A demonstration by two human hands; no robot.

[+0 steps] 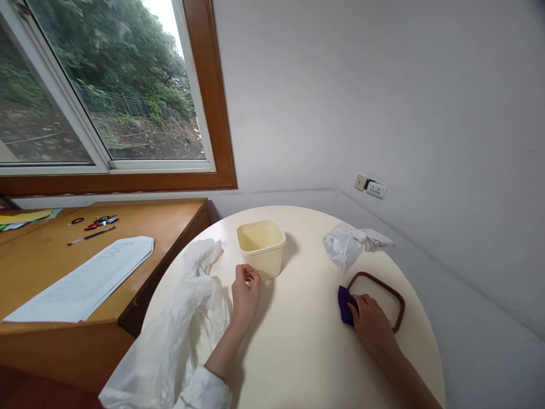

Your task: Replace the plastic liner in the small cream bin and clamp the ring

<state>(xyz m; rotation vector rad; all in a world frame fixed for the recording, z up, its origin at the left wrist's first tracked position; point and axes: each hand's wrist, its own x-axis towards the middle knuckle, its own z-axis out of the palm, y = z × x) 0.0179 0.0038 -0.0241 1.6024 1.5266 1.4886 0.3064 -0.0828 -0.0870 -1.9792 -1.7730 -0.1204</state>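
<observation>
A pale yellow square plastic tub [266, 261] stands upright on the round table, its open top facing up. Right in front of it is my left hand [247, 292], fingers curled together and no object showing in them; whether they touch the tub I cannot tell. Farther right, my right hand [372, 321] grips a dark purple cloth [345, 307] pressed down at the tabletop. That hand lies partly over a brown rounded-corner frame [383, 282], hiding part of its near side. The cloth is against the frame's left end.
A large crumpled white plastic bag [170, 329] lies along the left of the round table [298, 363]. A knotted clear bag [344, 244] sits at the back right. On the wooden desk [170, 221] are papers [89, 278], a pen [91, 235] and keys [102, 221].
</observation>
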